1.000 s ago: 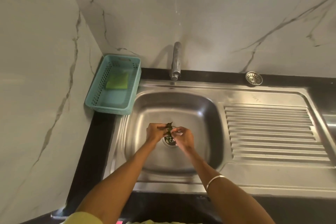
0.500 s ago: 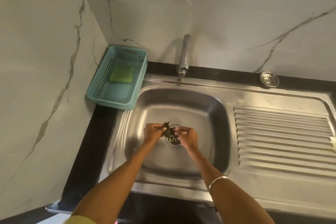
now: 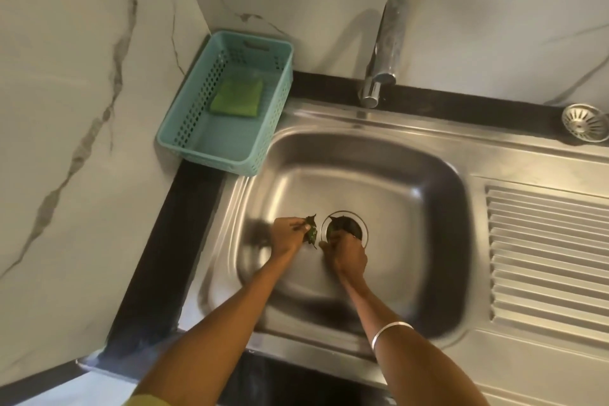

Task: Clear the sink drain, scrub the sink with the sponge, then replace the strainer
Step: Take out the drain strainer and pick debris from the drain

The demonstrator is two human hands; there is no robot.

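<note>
Both hands are down in the steel sink point(image 3: 428, 194). My left hand point(image 3: 286, 237) is shut on a clump of dark green leaves point(image 3: 311, 231), just left of the drain point(image 3: 357, 224). My right hand point(image 3: 346, 252) has its fingertips at the drain's near edge, pinching at more dark leaves point(image 3: 341, 224) lying in the opening. The metal strainer point(image 3: 585, 122) sits on the black ledge at the far right, behind the drainboard. A green sponge point(image 3: 238, 96) lies in the teal basket point(image 3: 174, 138) at the sink's back left corner.
The chrome tap point(image 3: 384, 53) hangs over the sink's back rim. A ribbed drainboard point(image 3: 543, 260) runs to the right. Marble walls close in the left and the back. A black counter strip point(image 3: 164, 247) borders the sink's left side.
My left hand has drawn its leaves a little left, away from the drain. My right hand has dropped onto the drain's edge. The camera has moved closer and tilted left.
</note>
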